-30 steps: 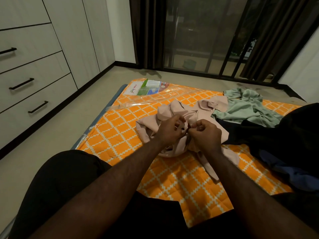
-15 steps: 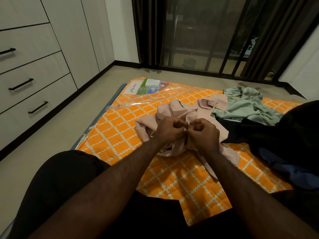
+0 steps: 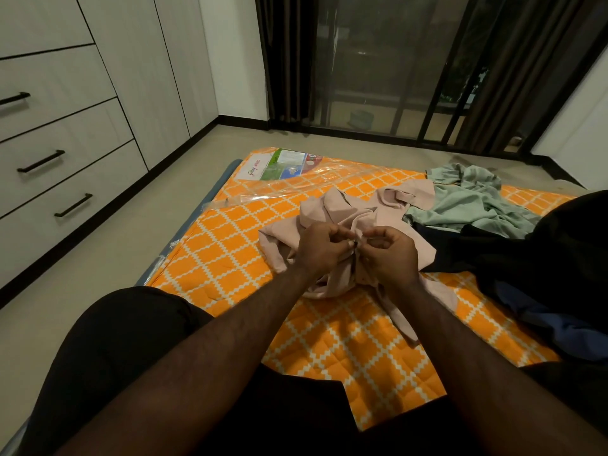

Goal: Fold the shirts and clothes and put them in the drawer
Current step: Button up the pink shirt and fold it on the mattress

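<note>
Head view, looking down over both forearms onto orange diamond-pattern mattress [image 3: 230, 245] on the floor.

Pink shirt [image 3: 348, 212] crumpled near mattress middle, slightly toward the far edge, one sleeve or strip trailing toward the near edge. Left hand [image 3: 320, 248] and right hand [image 3: 390, 255] together over the shirt front, knuckles up, fingers curled. Grip state: both pinching a small bit of the pink fabric between thumb and fingertips, hands almost touching at the pinch point. Possibly a button there, too small to confirm.

Green garment [image 3: 470, 199] heaped by the far right corner of the mattress, touching the pink shirt's collar end. Dark clothes [image 3: 526, 258] piled along the right edge, just beside the right hand, overlapping the green one. Blue fabric [image 3: 539, 320] poking out under the dark pile near the right edge.

Clear plastic wrap [image 3: 296, 179] with a printed label [image 3: 279, 164] lying across the far left corner of the mattress.

Drawers [image 3: 65, 153] in the wardrobe unit along the left wall, all closed, black bar handles, well apart from the mattress across bare floor. Dark curtains [image 3: 283, 57] and glass sliding door [image 3: 378, 60] at the far wall.

Knees in black shorts [image 3: 125, 340] at the near edge, left one off the mattress side.
</note>
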Demonstrator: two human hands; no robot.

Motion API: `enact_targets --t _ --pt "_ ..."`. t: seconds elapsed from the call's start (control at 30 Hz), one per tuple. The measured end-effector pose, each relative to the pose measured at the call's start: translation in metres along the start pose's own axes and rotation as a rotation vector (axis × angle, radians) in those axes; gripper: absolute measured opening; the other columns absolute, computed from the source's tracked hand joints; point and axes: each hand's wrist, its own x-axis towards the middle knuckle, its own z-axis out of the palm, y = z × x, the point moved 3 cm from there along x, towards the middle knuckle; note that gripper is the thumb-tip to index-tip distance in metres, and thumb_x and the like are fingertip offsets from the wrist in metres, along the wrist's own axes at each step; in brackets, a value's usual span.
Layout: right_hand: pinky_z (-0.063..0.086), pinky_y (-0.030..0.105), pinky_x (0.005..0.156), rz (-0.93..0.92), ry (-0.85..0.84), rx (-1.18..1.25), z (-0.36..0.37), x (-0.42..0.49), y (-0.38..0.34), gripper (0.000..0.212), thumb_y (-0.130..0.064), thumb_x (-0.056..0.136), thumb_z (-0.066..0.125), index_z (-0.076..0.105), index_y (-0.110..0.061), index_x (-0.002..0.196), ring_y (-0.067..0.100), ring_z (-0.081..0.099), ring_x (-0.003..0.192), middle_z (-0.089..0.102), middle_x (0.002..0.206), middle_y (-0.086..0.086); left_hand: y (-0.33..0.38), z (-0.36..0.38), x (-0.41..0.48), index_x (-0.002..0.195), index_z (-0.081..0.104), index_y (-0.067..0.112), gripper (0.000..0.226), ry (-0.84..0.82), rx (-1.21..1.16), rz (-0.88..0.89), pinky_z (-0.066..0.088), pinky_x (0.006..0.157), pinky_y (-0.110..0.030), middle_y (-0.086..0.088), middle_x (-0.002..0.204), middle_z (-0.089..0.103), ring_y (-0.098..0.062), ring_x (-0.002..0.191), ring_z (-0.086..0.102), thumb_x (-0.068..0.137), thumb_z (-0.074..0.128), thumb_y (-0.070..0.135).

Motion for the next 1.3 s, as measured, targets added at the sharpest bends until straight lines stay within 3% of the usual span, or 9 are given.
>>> enact_targets --t 0.27,0.33,0.47,0.63,0.87,1.03,1.13,1.23,1.3 --pt "0.063 0.038 0.079 -0.093 -0.027 -0.121 -0.002 -0.003 -0.003 0.019 -0.016 0.086 0.079 0.076 -0.019 0.105 0.004 0.073 0.082 0.078 0.089 -0.006 -0.003 -0.002 0.001 0.102 0.079 0.009 0.016 -0.052 0.019 0.031 0.059 0.073 -0.021 -0.003 0.093 0.078 -0.005 0.081 0.071 0.086 0.078 0.009" --pt "0.062 0.028 0.077 -0.122 -0.023 -0.16 -0.001 -0.004 -0.004 0.019 -0.018 0.085 0.081 0.076 -0.019 0.103 -0.002 0.072 0.079 0.077 0.088 -0.008 -0.003 -0.003 0.001 0.103 0.08 0.009 0.016 -0.06 0.045 0.053 0.055 0.072 -0.014 -0.003 0.095 0.078 -0.003 0.081 0.069 0.087 0.076 0.007" --pt "0.05 0.007 0.067 -0.182 0.007 -0.27 -0.001 -0.007 -0.007 0.016 -0.016 0.084 0.082 0.076 -0.02 0.098 -0.008 0.066 0.074 0.075 0.084 -0.009 -0.002 0.0 0.002 0.105 0.079 0.009 0.018 -0.111 0.095 0.087 0.056 0.079 -0.021 -0.003 0.101 0.078 -0.009 0.091 0.07 0.089 0.071 0.006" --pt "0.047 0.016 0.061 -0.26 0.046 -0.385 -0.002 -0.009 -0.008 0.022 -0.026 0.081 0.084 0.063 -0.025 0.086 0.002 0.062 0.069 0.067 0.077 -0.009 -0.004 0.004 0.002 0.103 0.079 0.012 0.018 -0.15 0.069 0.071 0.061 0.083 -0.039 -0.001 0.099 0.077 -0.013 0.091 0.073 0.088 0.07 0.009" --pt "0.055 0.037 0.06 -0.324 0.014 -0.454 0.003 -0.009 -0.008 0.027 -0.022 0.08 0.08 0.055 -0.021 0.087 0.011 0.058 0.064 0.059 0.071 -0.008 -0.001 0.006 0.001 0.108 0.074 0.014 0.024 -0.154 0.149 0.073 0.061 0.069 -0.033 0.001 0.094 0.074 -0.007 0.078 0.07 0.084 0.067 0.011" --pt "0.054 0.035 0.062 -0.347 -0.035 -0.462 0.003 -0.009 -0.009 0.03 -0.018 0.079 0.081 0.057 -0.02 0.096 0.015 0.061 0.069 0.063 0.079 -0.004 0.007 0.004 0.0 0.144 0.049 0.02 0.068 -0.152 0.116 0.227 0.052 0.1 -0.034 -0.002 0.139 0.054 -0.011 0.126 0.053 0.08 0.07 0.016" --pt "0.058 0.042 0.068 -0.349 -0.1 -0.489 0.005 -0.009 -0.007 0.041 -0.019 0.078 0.082 0.061 -0.017 0.113 0.021 0.068 0.079 0.071 0.09 0.001 0.011 0.007 0.0 0.157 0.03 0.031 0.094 -0.379 0.18 0.388 0.044 0.111 -0.036 0.001 0.16 0.034 -0.016 0.147 0.033 0.08 0.073 -0.004" --pt "0.06 0.044 0.073 -0.383 -0.165 -0.526 0.006 -0.011 -0.007 0.05 -0.014 0.077 0.082 0.061 -0.012 0.122 0.023 0.07 0.086 0.074 0.097 0.005 0.009 0.007 0.002 0.158 0.027 0.027 0.096 -0.488 0.207 0.387 0.049 0.105 -0.029 -0.002 0.158 0.038 -0.012 0.14 0.041 0.081 0.069 -0.013" --pt "0.061 0.045 0.077 -0.421 -0.192 -0.53 0.007 -0.013 -0.01 0.054 -0.013 0.077 0.082 0.06 -0.013 0.126 0.026 0.071 0.093 0.075 0.104 0.007 0.007 0.005 0.003 0.154 0.035 0.022 0.087 -0.471 0.234 0.363 0.05 0.089 -0.015 -0.003 0.146 0.051 -0.007 0.121 0.053 0.081 0.07 -0.009"
